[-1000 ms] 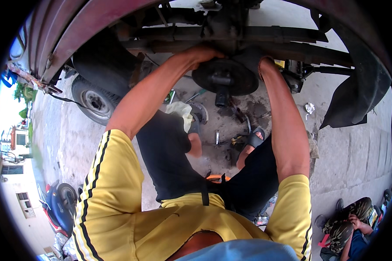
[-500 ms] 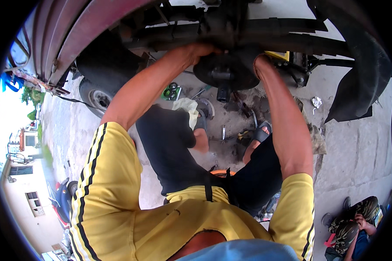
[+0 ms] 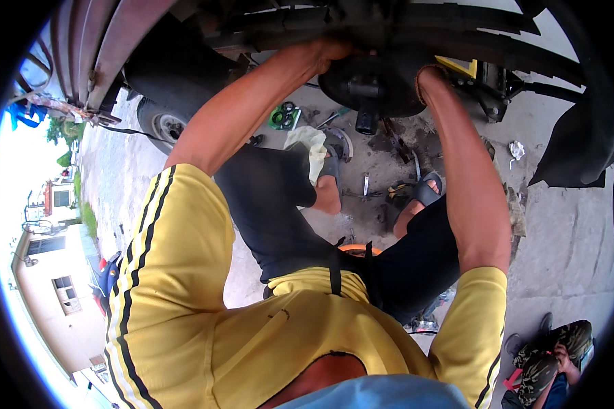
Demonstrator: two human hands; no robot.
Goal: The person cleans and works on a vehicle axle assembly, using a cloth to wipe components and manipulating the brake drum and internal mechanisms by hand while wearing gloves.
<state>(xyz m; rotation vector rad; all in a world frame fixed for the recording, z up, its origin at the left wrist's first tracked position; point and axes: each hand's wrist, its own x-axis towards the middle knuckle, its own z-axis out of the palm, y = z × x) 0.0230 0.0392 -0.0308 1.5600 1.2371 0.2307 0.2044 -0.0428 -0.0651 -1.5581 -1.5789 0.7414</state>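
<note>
In front of me, under the vehicle, is a round dark metal plate (image 3: 397, 95) with a short black stub (image 3: 366, 123) sticking out toward me. My left hand (image 3: 333, 53) reaches its upper left edge, the fingers closed there, though the tips vanish in shadow. My right hand (image 3: 427, 76) is at the plate's upper right side; past the wrist, which has a thin brown band, its fingers are too dark to make out. Dark metal beams of the underbody (image 3: 286, 27) run just above both hands.
Below the plate, a light cloth (image 3: 310, 146), a curved metal shoe (image 3: 346, 144) and a green package with black rings (image 3: 284, 116) lie near my feet. A tyre (image 3: 162, 125) is at left, a hanging black flap (image 3: 573, 146) at right. Another person (image 3: 559, 354) sits lower right.
The view has shifted, so the plate, both hands and the floor things appear higher and slightly farther right. Both hands remain at the plate.
</note>
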